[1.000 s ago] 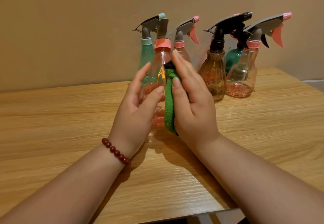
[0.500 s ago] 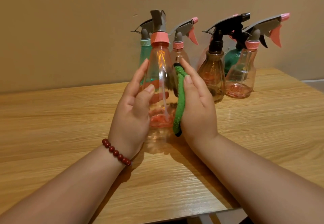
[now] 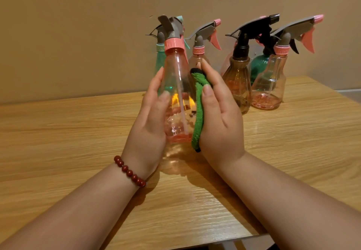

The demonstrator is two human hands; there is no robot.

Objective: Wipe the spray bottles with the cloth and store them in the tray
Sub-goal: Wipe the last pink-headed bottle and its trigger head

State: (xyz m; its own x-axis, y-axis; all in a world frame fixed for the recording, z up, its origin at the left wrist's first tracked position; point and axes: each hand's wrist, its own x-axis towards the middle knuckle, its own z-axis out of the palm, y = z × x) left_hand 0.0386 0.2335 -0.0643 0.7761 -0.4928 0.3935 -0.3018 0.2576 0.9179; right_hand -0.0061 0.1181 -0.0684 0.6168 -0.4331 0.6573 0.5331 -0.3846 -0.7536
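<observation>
While our left hand [image 3: 150,124] wraps the clear pink-tinted plastic spray bottle [image 3: 176,97] at the centre of the frame, thumb across the near side and fingers curled round the far side, our right hand [image 3: 220,120] presses a folded green terry cloth [image 3: 198,116] against the bottle's right flank. The right fingers lie close together and nearly straight behind the cloth, and the thumb pins its near edge. The bottle stands upright with its pink collar and grey trigger head topmost. We cannot tell whether its base touches the light wooden table [image 3: 58,132] or hangs just above it.

A string of dark red beads [image 3: 130,172] circles our left wrist. Along the beige wall [image 3: 78,24], in the upper middle and upper right of the frame, more spray bottles stand on the table:
- a teal bottle [image 3: 160,58], mostly hidden behind the held one
- a pink bottle with a pink trigger [image 3: 198,58]
- an amber ribbed bottle with a black head [image 3: 238,85]
- a dark green bottle [image 3: 257,67], behind the amber one
- a clear pink bottle at far right [image 3: 269,85]
</observation>
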